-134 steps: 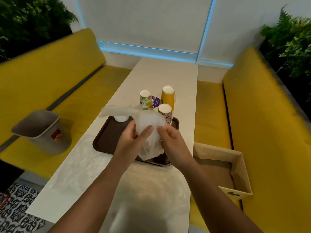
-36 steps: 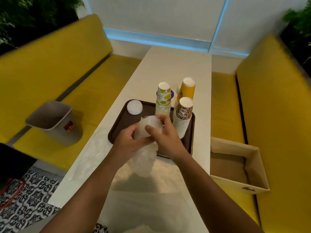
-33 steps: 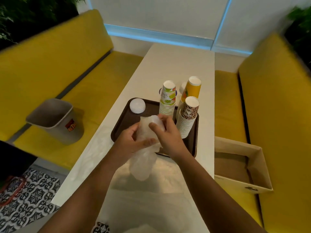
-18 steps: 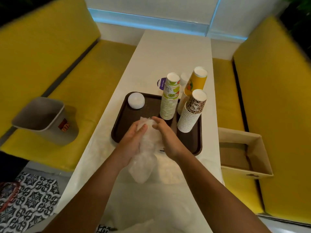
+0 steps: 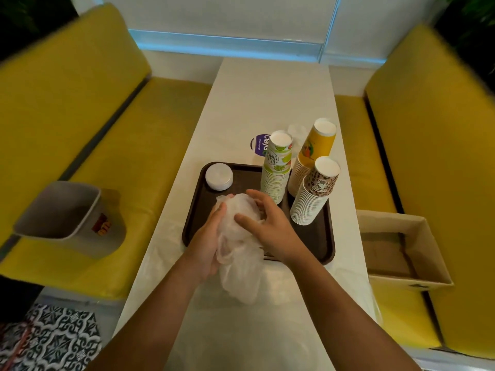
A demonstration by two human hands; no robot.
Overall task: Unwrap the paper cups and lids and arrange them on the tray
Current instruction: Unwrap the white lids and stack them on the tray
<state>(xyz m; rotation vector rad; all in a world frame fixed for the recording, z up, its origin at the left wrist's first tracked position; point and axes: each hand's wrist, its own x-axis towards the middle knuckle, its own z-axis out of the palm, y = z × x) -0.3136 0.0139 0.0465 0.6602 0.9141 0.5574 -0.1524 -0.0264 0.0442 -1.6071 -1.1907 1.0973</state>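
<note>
A dark brown tray point(image 5: 325, 236) lies on the white table. On it stand three upside-down stacks of paper cups: a green-and-white stack point(image 5: 276, 170), a yellow stack point(image 5: 313, 153) and a brown patterned stack point(image 5: 313, 194). A short stack of white lids point(image 5: 219, 175) sits at the tray's far left corner. Over the tray's near edge, my left hand point(image 5: 207, 245) and my right hand point(image 5: 267, 226) both grip a clear plastic wrapper point(image 5: 238, 253) with a stack of lids inside. The wrapper's loose end hangs down toward me.
A purple label point(image 5: 258, 144) and crumpled clear plastic point(image 5: 296, 132) lie on the table behind the tray. A grey waste bin point(image 5: 67, 218) sits on the left yellow bench. An open cardboard box point(image 5: 401, 250) sits on the right bench. Clear plastic lies on the near table.
My hands lowered the wrapped lids from above the tray toward its near edge, and the wrapper's loose end now trails toward me. The camera tilted downward.
</note>
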